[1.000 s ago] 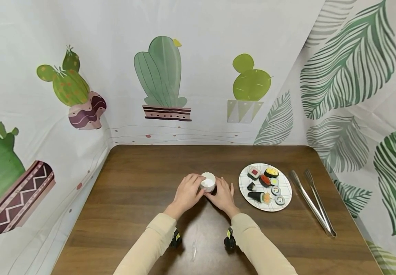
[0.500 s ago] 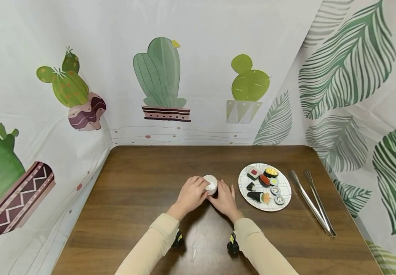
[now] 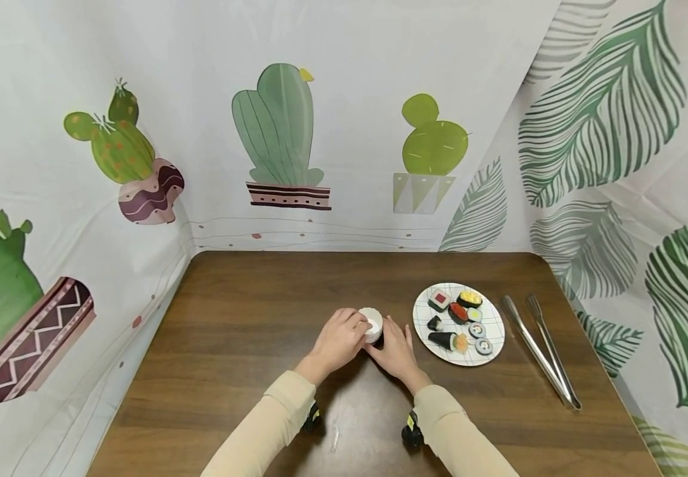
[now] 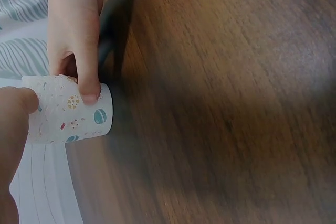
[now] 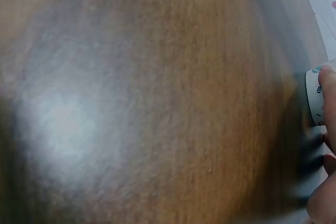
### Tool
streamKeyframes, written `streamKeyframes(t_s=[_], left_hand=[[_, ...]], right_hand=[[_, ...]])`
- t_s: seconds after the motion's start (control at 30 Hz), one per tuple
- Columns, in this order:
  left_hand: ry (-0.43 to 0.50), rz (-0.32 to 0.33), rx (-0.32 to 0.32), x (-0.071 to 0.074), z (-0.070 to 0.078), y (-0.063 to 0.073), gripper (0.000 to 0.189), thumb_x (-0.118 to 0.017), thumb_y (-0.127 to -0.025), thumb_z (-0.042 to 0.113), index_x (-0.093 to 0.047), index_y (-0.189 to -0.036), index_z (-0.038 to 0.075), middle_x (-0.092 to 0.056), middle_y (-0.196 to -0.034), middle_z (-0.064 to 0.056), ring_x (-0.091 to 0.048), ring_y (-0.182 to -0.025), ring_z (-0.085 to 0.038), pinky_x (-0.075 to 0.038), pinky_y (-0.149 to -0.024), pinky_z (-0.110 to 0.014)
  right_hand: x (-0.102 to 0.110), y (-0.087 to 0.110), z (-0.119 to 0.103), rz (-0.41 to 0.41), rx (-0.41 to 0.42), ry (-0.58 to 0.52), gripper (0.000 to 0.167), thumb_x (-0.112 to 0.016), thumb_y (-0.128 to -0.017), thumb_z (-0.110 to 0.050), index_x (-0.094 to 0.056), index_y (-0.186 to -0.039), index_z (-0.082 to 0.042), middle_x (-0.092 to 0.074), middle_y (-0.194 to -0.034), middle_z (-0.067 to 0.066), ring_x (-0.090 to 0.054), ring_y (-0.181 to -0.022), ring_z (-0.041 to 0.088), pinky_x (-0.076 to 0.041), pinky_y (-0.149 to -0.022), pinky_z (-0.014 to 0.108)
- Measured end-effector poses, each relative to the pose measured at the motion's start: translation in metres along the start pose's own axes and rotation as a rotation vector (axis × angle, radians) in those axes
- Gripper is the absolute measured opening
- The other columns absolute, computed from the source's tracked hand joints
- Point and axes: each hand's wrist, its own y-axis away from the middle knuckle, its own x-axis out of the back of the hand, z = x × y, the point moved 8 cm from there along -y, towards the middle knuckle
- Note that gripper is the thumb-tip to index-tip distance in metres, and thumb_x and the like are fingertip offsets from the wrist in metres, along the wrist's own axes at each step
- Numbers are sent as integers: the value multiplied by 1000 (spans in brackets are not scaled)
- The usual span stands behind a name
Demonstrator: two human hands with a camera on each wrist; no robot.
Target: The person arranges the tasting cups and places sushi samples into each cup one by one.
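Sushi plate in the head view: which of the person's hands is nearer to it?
Right. The right hand is just left of the plate, apart from it, holding the patterned cup. The left hand is farther away, at the cup's left side.

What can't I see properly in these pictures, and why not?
Head view: part of the inside of the white, patterned, round cup, behind the left hand.
Head view: fine details on the small, colourful sushi pieces; too small.
Left wrist view: most of that hand, cut by left edge.
Right wrist view: most of the right hand, cut by right edge.
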Motion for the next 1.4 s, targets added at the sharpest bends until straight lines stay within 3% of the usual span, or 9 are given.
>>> streamKeyframes(t_s=[0.4,0.7,1.17,1.4], left_hand=[[-55,-52,-36,-4,12,-2,3,-68,-76,20,-66,-79,19,-65,-84,9,-57,-86,-13,-43,-87,-28],[-44,-48,-52,-4,16,-3,4,-69,-75,18,-66,-78,17,-65,-81,7,-56,-80,-13,-44,-80,-27],[-14,9,-76,11,16,-10,4,-66,-74,16,-62,-73,16,-60,-74,5,-55,-74,-16,-44,-74,-28],[-21,0,-87,23,14,-17,5,-64,-77,16,-60,-73,15,-58,-75,4,-54,-75,-17,-43,-74,-28]], right_hand=[[3,7,3,14,0,-9,67,-70,-75,-38,-47,-128,-3,-53,-129,16,-40,-129,30,-16,-105,60],[6,10,2,27,13,-22,67,-71,-74,-37,-48,-127,-3,-54,-128,15,-41,-128,31,-18,-104,60],[6,14,6,6,-12,-29,72,-71,-75,-37,-45,-130,0,-50,-131,18,-39,-129,31,-15,-105,59],[6,15,5,17,-4,-39,69,-71,-75,-38,-46,-128,-2,-50,-131,17,-39,-130,31,-15,-105,59]])
